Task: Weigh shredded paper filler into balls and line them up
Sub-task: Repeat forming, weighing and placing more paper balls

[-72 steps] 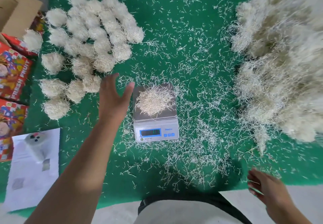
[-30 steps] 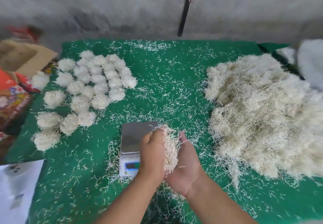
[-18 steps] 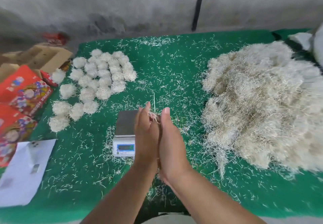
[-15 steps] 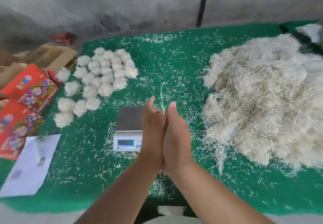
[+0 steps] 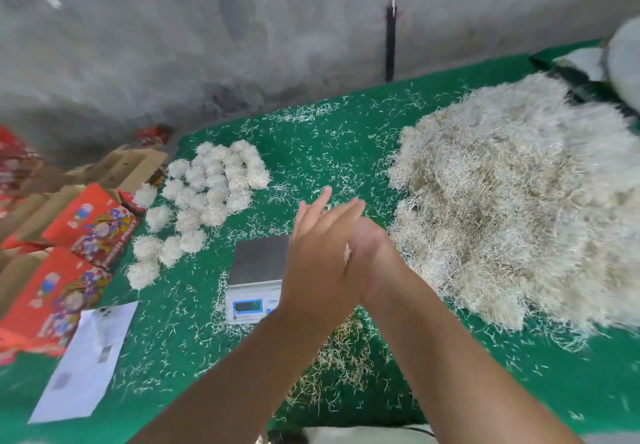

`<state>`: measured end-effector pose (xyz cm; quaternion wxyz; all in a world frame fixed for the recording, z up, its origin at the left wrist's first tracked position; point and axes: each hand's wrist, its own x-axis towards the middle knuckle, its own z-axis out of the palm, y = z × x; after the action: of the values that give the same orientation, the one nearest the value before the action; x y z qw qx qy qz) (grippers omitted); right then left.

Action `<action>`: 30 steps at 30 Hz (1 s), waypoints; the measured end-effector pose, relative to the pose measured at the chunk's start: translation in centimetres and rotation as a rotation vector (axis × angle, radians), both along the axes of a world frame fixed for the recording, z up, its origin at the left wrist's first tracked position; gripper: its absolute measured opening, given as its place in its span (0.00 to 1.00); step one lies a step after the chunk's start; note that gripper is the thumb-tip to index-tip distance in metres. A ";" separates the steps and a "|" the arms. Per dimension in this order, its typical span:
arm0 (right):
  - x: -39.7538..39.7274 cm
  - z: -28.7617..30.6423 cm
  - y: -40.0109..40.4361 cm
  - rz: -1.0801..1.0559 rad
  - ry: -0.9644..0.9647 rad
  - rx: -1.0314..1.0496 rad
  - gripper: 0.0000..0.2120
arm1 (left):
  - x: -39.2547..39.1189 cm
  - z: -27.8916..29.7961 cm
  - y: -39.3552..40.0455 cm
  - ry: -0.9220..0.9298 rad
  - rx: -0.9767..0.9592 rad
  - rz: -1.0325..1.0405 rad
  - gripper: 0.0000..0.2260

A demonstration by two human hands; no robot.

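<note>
Hands point(image 5: 332, 253) now crossed; green mat point(image 5: 311, 153), grey wall point(image 5: 242, 45).

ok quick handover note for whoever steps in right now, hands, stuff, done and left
Left hand and right hand: palms pressed together above the scale, rolling a wad of filler that barely shows between them.
Scale pan: bare.
Done: a batch of finished balls in rows at far left of the green mat.
Left: finish this ball, set it with the rows, then weigh more from the big loose pile at right.
</note>
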<state>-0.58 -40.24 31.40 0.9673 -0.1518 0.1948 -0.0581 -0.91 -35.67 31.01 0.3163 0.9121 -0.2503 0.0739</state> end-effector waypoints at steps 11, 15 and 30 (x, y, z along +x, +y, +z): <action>-1.5 2.1 -5.7 0.359 -0.132 0.035 0.39 | 2.2 3.2 -1.6 -0.266 -0.342 0.072 0.22; -1.0 2.9 -6.7 0.355 -0.241 -0.003 0.42 | 3.2 5.6 -2.0 -0.079 -0.608 0.079 0.26; 2.8 12.6 -1.6 0.112 -0.294 -0.259 0.26 | 5.7 12.3 -0.3 -0.354 -0.636 0.043 0.20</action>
<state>2.26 -41.89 44.02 0.9595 -0.2752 0.0338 -0.0504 4.77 -35.96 43.34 0.5343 0.7462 -0.2463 0.3115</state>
